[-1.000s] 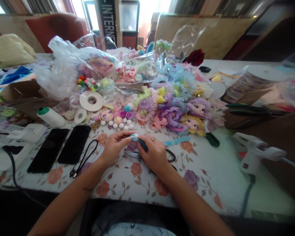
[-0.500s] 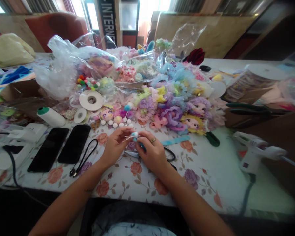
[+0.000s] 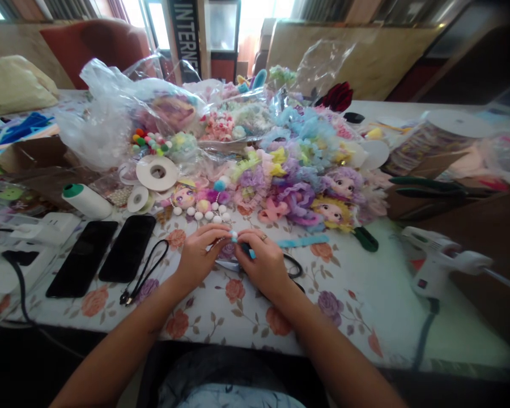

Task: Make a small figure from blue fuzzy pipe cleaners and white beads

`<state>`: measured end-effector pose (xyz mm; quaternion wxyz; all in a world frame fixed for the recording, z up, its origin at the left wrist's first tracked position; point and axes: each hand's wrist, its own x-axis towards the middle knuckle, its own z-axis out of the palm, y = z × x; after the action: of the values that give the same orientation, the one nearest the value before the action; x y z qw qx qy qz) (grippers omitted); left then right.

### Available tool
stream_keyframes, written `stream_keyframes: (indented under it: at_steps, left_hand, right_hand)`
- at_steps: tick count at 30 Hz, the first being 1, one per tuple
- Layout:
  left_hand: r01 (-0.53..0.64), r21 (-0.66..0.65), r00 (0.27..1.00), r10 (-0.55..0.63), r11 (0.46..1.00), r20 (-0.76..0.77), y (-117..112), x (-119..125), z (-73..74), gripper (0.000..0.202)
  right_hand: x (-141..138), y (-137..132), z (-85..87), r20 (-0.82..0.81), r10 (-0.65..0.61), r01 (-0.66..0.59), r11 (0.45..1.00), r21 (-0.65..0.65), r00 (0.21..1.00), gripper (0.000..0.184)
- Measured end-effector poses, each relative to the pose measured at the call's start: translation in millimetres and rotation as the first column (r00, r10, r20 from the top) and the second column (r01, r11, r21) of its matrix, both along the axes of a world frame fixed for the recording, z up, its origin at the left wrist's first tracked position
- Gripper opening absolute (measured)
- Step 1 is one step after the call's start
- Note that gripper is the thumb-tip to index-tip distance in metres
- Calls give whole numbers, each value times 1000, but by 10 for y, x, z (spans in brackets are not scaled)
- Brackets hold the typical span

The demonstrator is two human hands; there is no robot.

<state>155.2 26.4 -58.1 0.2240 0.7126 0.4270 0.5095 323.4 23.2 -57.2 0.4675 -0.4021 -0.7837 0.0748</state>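
Observation:
My left hand [image 3: 200, 255] and my right hand [image 3: 262, 262] meet over the flowered tablecloth [image 3: 221, 309] near the front edge. Between their fingertips sits a small white bead [image 3: 234, 234] on a blue pipe cleaner [image 3: 250, 251]. My left hand pinches the bead end. My right hand is closed around the blue stem, which pokes out from under its fingers. A ring shows on my right hand. Scissors [image 3: 292, 267] lie on the cloth partly under my right hand. Another blue strip [image 3: 302, 241] lies just beyond it.
Two black phones [image 3: 106, 254] and a black cord [image 3: 147, 272] lie left of my hands. A white glue gun [image 3: 440, 266] stands at the right. Behind are doll heads [image 3: 335, 198], ruffled fabric flowers, tape rolls [image 3: 157, 173], a thread spool [image 3: 87, 201] and plastic bags [image 3: 110, 113].
Both hands have shifted slightly away from me and closer together, still working the bead and blue stem. Nothing else on the table has moved.

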Motion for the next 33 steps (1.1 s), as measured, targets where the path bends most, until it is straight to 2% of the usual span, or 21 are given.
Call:
stream_keyframes:
  at_steps: [5,9,12,15,20,22,28,33]
  left_hand:
    - [-33,-33,998,35,999,49,-11,23,14,9]
    - [-36,-38,997,38,999,62,-27,34,13,8]
    - [-32,-30,998,34,999,56,-38,35,6,10]
    - [-24,-2,998,24,1000,59,-39,30,4,11]
    - [-22,14,997,21,1000,70,-31,25,19,12]
    - [-27,9,997,27,1000,67,-31,25,20,12]
    - [0,17,999,-1,1000,34,-38,2,-1,15]
    - [41,-11,999,-41,999,15,-20,-32,8,16]
  right_hand:
    - [4,-10,12,-104,-13,-5,985,-173,994,8]
    - [-7,-22,46,-181,-53,-10,943,-332,982,5]
    - [-9,-26,69,-221,-88,-8,917,-398,971,5]
    - [3,-24,59,-217,-85,-3,926,-378,973,5]
    - [33,-19,1,-48,-36,26,980,-200,998,9]
    - [40,-19,-1,-23,-30,26,983,-184,999,9]
    - [63,-10,70,-113,-8,-30,943,-330,994,6]
    - [79,5,123,-117,47,-91,908,-408,992,8]
